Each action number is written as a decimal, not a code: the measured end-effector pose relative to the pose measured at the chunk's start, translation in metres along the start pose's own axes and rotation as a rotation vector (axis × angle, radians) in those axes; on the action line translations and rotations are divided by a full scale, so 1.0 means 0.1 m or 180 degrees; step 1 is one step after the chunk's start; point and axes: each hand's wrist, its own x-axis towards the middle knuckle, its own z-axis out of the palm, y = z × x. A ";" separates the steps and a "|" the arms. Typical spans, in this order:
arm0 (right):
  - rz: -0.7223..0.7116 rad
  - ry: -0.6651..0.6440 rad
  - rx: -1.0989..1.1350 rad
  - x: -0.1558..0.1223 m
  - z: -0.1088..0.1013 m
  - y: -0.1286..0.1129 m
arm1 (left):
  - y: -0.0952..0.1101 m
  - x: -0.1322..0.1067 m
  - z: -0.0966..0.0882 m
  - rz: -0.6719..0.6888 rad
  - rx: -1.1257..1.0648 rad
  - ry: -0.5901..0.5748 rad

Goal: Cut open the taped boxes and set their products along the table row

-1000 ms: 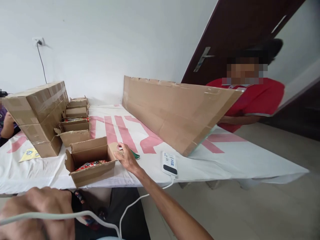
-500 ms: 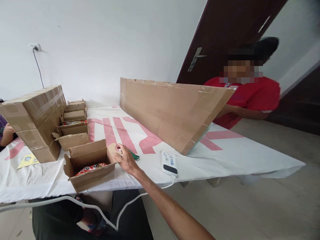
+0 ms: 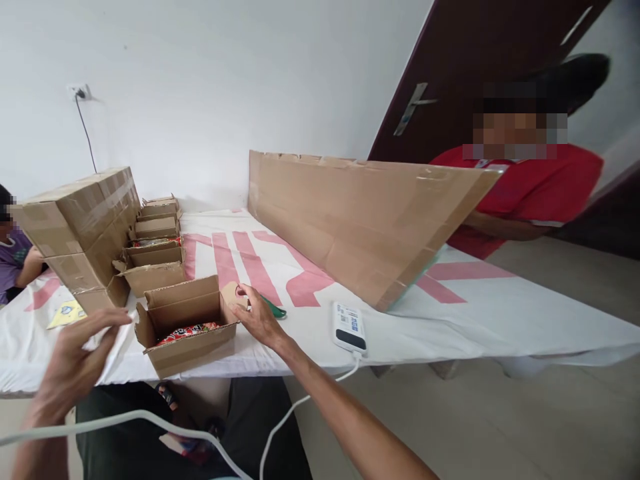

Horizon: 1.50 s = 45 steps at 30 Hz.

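My right hand (image 3: 257, 317) rests on the table beside the right flap of an open cardboard box (image 3: 187, 327), fingers curled over a small tape tool with a green handle (image 3: 274, 309). Red snack packets (image 3: 187, 331) lie inside that box. My left hand (image 3: 75, 363) hovers near the table's front edge, left of the box, fingers spread and empty.
A row of open small boxes (image 3: 153, 257) runs back beside a stack of taped cartons (image 3: 83, 230). A long cardboard sheet (image 3: 360, 223) stands on edge, held by a person in red (image 3: 525, 193). A white power bank (image 3: 349, 327) with a cable lies near the edge. Another person (image 3: 17, 257) sits far left.
My left hand, out of view half a second ago, has come up again at the lower left with fingers spread. My right hand stays by the box flap. The view shifted slightly.
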 end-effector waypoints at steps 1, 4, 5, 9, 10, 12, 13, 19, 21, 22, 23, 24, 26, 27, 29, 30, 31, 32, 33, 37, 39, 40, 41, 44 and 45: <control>0.0018 -0.0054 0.0012 0.00 0.01 -0.01 | -0.02 0.07 0.11 0.0069 -0.0115 -0.0103; 0.0111 -0.0210 0.0061 -0.02 0.01 -0.06 | -0.07 0.25 0.42 0.0011 0.0007 -0.0750; 0.0141 -0.0239 0.0070 -0.02 0.01 -0.07 | -0.09 0.29 0.50 -0.0097 0.0201 -0.0916; 0.0147 -0.0353 0.0115 -0.08 -0.01 -0.08 | -0.27 0.25 0.62 -0.0487 0.0834 -0.1126; 0.0131 -0.0387 0.0122 -0.09 -0.02 -0.07 | -0.32 0.20 0.64 -0.0514 0.0844 -0.1151; 0.0091 -0.0411 0.0096 -0.11 -0.04 -0.06 | -0.42 0.09 0.68 -0.0532 0.0767 -0.1185; 0.0063 -0.0380 0.0045 -0.11 -0.06 -0.06 | -0.46 0.03 0.71 -0.0545 0.0708 -0.1180; -0.1048 -0.0059 -0.1287 -0.03 -0.30 -0.32 | -0.48 -0.20 0.79 -0.0678 0.0400 -0.1149; -0.1559 -0.0310 -0.1798 -0.01 -0.36 -0.48 | -0.46 -0.27 0.78 -0.0671 0.0285 -0.1144; -0.1730 -0.0506 -0.1973 -0.01 -0.37 -0.55 | -0.46 -0.31 0.77 -0.0658 0.0218 -0.1136; -0.1839 -0.0744 -0.2103 -0.01 -0.37 -0.62 | -0.45 -0.34 0.77 -0.0641 0.0151 -0.1132; -0.1884 -0.1011 -0.2193 -0.02 -0.37 -0.68 | -0.45 -0.38 0.77 -0.0623 0.0087 -0.1133; -0.1801 -0.1557 -0.2259 -0.05 -0.33 -0.77 | -0.44 -0.44 0.78 -0.0593 0.0009 -0.1124; -0.1709 -0.1812 -0.2234 -0.05 -0.31 -0.80 | -0.42 -0.46 0.79 -0.0591 0.0007 -0.1110; -0.1483 -0.2218 -0.2124 -0.05 -0.27 -0.85 | -0.38 -0.47 0.80 -0.0604 0.0045 -0.1103; -0.1387 -0.2365 -0.2049 -0.03 -0.25 -0.87 | -0.35 -0.47 0.80 -0.0617 0.0072 -0.1121; -0.1306 -0.2494 -0.1978 -0.01 -0.23 -0.89 | -0.33 -0.46 0.79 -0.0636 0.0100 -0.1150; -0.1237 -0.2617 -0.1913 0.03 -0.21 -0.91 | -0.31 -0.45 0.78 -0.0657 0.0129 -0.1189; -0.1179 -0.2728 -0.1864 0.07 -0.18 -0.93 | -0.29 -0.44 0.77 -0.0681 0.0160 -0.1227; -0.1041 -0.3069 -0.2001 0.23 -0.07 -1.02 | -0.28 -0.36 0.73 -0.0682 0.0283 -0.1313; -0.1061 -0.3146 -0.2186 0.28 -0.01 -1.06 | -0.30 -0.30 0.71 -0.0621 0.0333 -0.1349; -0.1085 -0.3180 -0.2258 0.30 0.02 -1.07 | -0.30 -0.27 0.70 -0.0595 0.0362 -0.1375; -0.1107 -0.3215 -0.2306 0.32 0.04 -1.09 | -0.30 -0.23 0.69 -0.0575 0.0393 -0.1402; -0.1079 -0.3351 -0.2341 0.36 0.07 -1.10 | -0.29 -0.12 0.69 -0.0487 0.0530 -0.1361; -0.1051 -0.3395 -0.2319 0.38 0.08 -1.11 | -0.28 -0.09 0.70 -0.0422 0.0584 -0.1292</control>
